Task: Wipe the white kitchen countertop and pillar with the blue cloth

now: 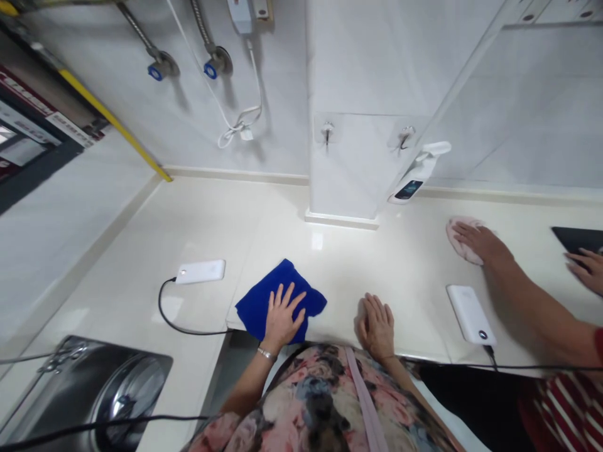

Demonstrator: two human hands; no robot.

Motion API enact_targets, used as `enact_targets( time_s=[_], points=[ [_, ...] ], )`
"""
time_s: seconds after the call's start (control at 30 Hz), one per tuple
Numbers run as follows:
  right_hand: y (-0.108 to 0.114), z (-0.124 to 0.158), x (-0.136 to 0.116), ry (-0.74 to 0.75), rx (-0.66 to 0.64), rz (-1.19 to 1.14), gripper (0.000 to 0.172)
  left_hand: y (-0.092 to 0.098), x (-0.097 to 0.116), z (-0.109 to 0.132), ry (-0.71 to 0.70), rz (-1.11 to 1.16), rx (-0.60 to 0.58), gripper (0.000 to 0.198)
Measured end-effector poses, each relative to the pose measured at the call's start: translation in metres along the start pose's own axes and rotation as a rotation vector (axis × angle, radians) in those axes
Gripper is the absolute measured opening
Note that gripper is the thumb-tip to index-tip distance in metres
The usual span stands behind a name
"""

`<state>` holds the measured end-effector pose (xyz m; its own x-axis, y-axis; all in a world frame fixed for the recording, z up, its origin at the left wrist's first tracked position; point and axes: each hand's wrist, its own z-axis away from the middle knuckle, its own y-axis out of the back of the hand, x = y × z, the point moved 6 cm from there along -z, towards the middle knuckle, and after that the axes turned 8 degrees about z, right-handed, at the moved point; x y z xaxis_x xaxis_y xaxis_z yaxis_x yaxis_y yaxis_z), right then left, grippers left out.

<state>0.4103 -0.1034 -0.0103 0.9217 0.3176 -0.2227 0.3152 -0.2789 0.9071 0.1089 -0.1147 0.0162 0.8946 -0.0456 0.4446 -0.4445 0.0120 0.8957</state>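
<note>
A white tiled wall [282,94] runs along the far side of a pale polished surface [188,220], with a square white pillar [343,169] standing on it at the middle. On the near left a stainless steel sink [70,386] is set into the surface, and a yellow pipe [113,119] runs along the wall at far left. Two blue-handled valves [162,68] sit high on the wall, beside a looped white cord [238,125], and a white spray bottle [417,172] hangs at the pillar's right side.

The person's floral top [320,402] fills the near edge. Their left hand [282,317], a metal bracelet [266,354] at the wrist, lies flat on a blue microfibre cloth [277,301] near the surface's front edge, fingers [287,295] spread and pressing down, not gripping. Their right hand [375,326] rests on the bare surface just right of the cloth, fingers [374,307] relaxed and slightly curved, holding nothing.

A white power bank [200,271] with a black cable [174,320] lies left of the cloth, and a second white power bank [471,314] lies further right. Beyond it, a co-worker's hand [478,243] presses on a pink cloth [461,238], while their other hand [586,270] touches a dark tablet [577,237]
</note>
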Motion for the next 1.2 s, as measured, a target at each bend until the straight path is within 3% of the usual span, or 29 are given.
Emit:
enact_targets(
  time_s=[0.23, 0.4, 0.63, 0.93, 1.2],
  points=[
    [-0.002, 0.001, 0.000, -0.007, -0.007, 0.016, 0.058, 0.022, -0.048, -0.051, 0.420, -0.077, 0.164, 0.056],
    [-0.004, 0.001, -0.002, -0.004, 0.002, 0.028, 0.059, 0.037, -0.081, -0.101, 0.534, -0.110, 0.198, 0.062],
    [-0.010, 0.003, -0.002, 0.004, 0.007, 0.046, 0.063, 0.050, -0.107, -0.169, 0.643, -0.080, 0.237, 0.067],
    [-0.018, 0.008, 0.000, -0.001, -0.001, 0.083, 0.068, 0.050, -0.127, -0.253, 0.573, -0.025, 0.251, 0.071],
    [-0.014, 0.004, 0.005, -0.025, 0.051, 0.062, 0.083, 0.042, -0.114, -0.337, 0.332, 0.037, 0.188, 0.064]
  ],
)
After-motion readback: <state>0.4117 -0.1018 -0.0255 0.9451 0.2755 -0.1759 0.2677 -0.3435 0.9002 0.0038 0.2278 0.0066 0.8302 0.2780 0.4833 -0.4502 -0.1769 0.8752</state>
